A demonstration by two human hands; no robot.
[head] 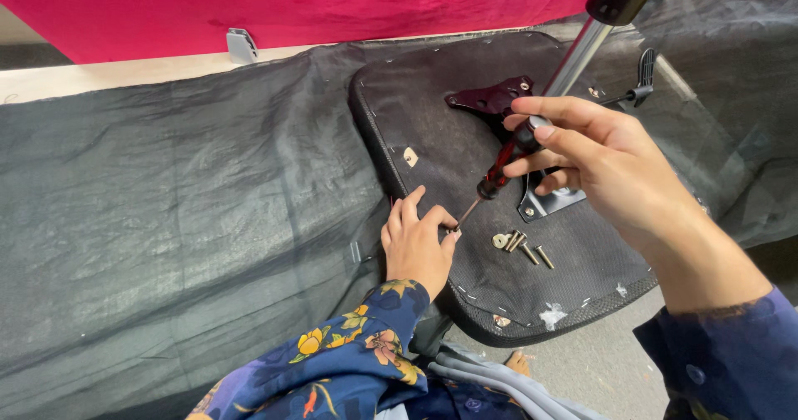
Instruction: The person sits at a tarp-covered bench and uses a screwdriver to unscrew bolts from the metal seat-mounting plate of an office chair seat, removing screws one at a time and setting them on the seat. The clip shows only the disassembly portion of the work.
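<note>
Two hands busy: your right hand (pixel 611 158) fingers clamp the stiff screwdriver (pixel 504 167) handle; left hand (pixel 418 241) fingers pinch the small, slippery screw at its tip, centre frame.

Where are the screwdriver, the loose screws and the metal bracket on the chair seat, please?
screwdriver (pixel 504 164): head view, on its red and black handle.
loose screws (pixel 522 246): head view, on the middle of the cluster.
metal bracket (pixel 495 98): head view, on its dark flat plate.

1. Single head-worn view, looking steeply down and forward from above the person's own arms.
2. Close range: upturned chair seat (pixel 499 179) fills centre-right.
3. Pink wall (pixel 291 4) bounds the top.
</note>
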